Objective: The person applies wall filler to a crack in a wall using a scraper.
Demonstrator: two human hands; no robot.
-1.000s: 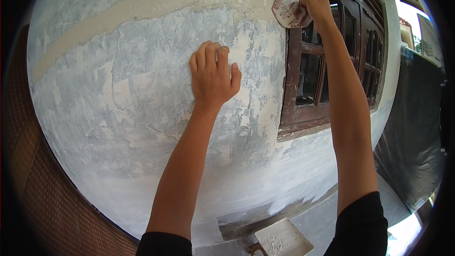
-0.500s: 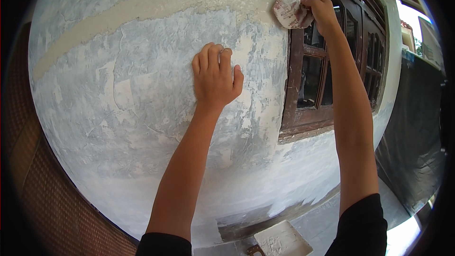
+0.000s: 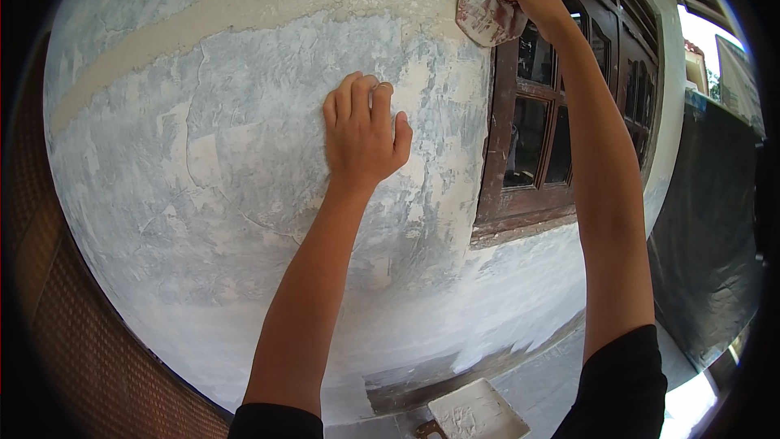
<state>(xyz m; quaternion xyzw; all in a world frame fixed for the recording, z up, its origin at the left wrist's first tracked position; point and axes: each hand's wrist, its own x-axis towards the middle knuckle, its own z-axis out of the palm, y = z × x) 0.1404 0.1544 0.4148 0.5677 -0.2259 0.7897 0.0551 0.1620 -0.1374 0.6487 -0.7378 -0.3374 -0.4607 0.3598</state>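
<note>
My right hand (image 3: 532,2) is raised to the top left of the window, its thumb and fingers pinching a flat putty scraper (image 3: 489,15). The scraper is smeared with whitish putty over a reddish surface. It lies at the right end of a broad band of beige putty (image 3: 268,2), overlapping the window frame's edge. Lower on the wall, my left hand (image 3: 363,134) rests with its fingers slightly bent and apart, holding nothing. Patchy grey and white coats cover the wall (image 3: 268,171) around it.
A dark brown wooden window (image 3: 528,142) with glass panes is set in the wall at the right. A white tray (image 3: 487,406) of putty sits below on the grey floor, a brown-handled tool beside it. Woven panels (image 3: 106,349) stand left, a black sheet (image 3: 707,228) right.
The scraper has shifted slightly left and tilted, showing more of its face. My left hand stays at about the same spot on the wall, while the whole view has moved a little.
</note>
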